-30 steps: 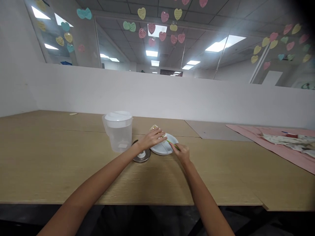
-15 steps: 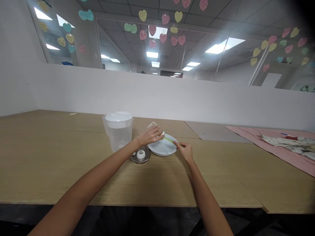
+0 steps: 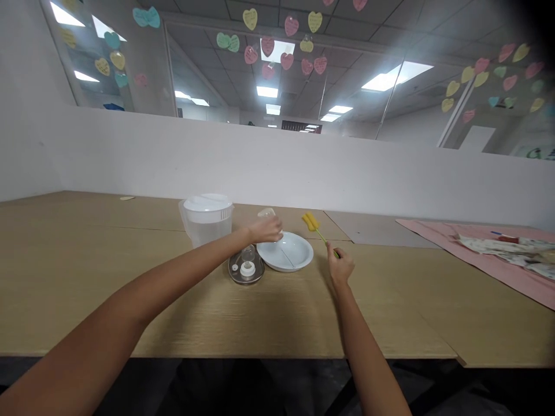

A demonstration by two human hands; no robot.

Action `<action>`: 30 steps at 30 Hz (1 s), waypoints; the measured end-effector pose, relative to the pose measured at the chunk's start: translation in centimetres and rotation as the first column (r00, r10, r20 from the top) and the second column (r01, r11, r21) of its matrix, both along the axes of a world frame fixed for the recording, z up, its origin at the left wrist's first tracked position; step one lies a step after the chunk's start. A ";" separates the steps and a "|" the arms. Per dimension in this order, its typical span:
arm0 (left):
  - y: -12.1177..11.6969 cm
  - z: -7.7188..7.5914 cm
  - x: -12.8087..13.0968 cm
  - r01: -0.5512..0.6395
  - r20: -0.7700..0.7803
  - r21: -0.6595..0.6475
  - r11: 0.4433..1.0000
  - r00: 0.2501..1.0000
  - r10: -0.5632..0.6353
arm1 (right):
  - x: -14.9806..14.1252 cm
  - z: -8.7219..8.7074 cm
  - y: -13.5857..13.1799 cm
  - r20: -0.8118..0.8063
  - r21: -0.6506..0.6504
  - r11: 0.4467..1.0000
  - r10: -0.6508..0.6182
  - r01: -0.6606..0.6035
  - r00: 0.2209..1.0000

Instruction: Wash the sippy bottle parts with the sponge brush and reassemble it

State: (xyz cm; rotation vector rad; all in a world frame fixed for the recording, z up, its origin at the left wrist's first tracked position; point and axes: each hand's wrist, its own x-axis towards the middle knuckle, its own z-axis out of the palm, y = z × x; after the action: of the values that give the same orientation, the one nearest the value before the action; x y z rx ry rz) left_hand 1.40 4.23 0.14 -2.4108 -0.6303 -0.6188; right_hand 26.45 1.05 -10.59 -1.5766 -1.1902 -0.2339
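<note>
My left hand (image 3: pixel 265 230) is closed around a clear baby bottle (image 3: pixel 266 213), mostly hidden by the fingers, at the left rim of a white bowl (image 3: pixel 303 261). A bottle brush (image 3: pixel 310 222) with a yellow sponge head and thin green handle is gripped in my right hand (image 3: pixel 340 266), to the right of the bowl. The sponge points up and away, apart from the bottle. A small metal tray (image 3: pixel 246 281) touches or nearly touches the bowl's left side. On it lie a white bottle ring (image 3: pixel 247 269), a clear dome-shaped cap (image 3: pixel 248 253) and a small white piece (image 3: pixel 235 267).
Behind my left forearm stands a translucent lidded pitcher (image 3: pixel 208 222). To the far right a pink cloth (image 3: pixel 427 234) carries a crumpled patterned fabric (image 3: pixel 489 248). A small flat pale piece (image 3: pixel 127 198) lies far left. The white wall (image 3: pixel 269 162) bounds the table's back.
The brush's sponge head has come out of the bottle into sight, as my right hand moved right. My left hand, still holding the bottle, shifted slightly left and turned.
</note>
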 end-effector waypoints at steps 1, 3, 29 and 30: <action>-0.1 -0.1 0.2 0.036 -0.102 -0.024 0.999 0.994 -0.038 | 0.0 -0.1 0.0 0.027 -0.032 0.999 -0.029 0.029 0.999; -0.3 0.1 0.6 0.077 -0.231 -0.060 0.995 0.969 -0.089 | -0.1 -0.2 0.1 0.077 -0.091 0.993 -0.064 0.071 0.995; -10.4 -9.5 0.4 0.132 0.779 -0.033 0.991 0.625 -0.057 | -0.2 -1.0 0.6 0.193 -0.536 0.844 0.087 0.030 0.977; -10.4 -9.8 0.3 0.156 0.757 -0.009 0.988 0.646 -0.096 | -0.3 -0.9 0.5 0.189 -0.450 0.893 0.072 0.021 0.979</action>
State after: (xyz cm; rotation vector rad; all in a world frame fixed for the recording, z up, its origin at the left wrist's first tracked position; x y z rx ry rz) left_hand 1.73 -6.22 -9.70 -2.1963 -0.8130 -1.7460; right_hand 26.16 1.59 -11.49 -1.9735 -1.5005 -0.1030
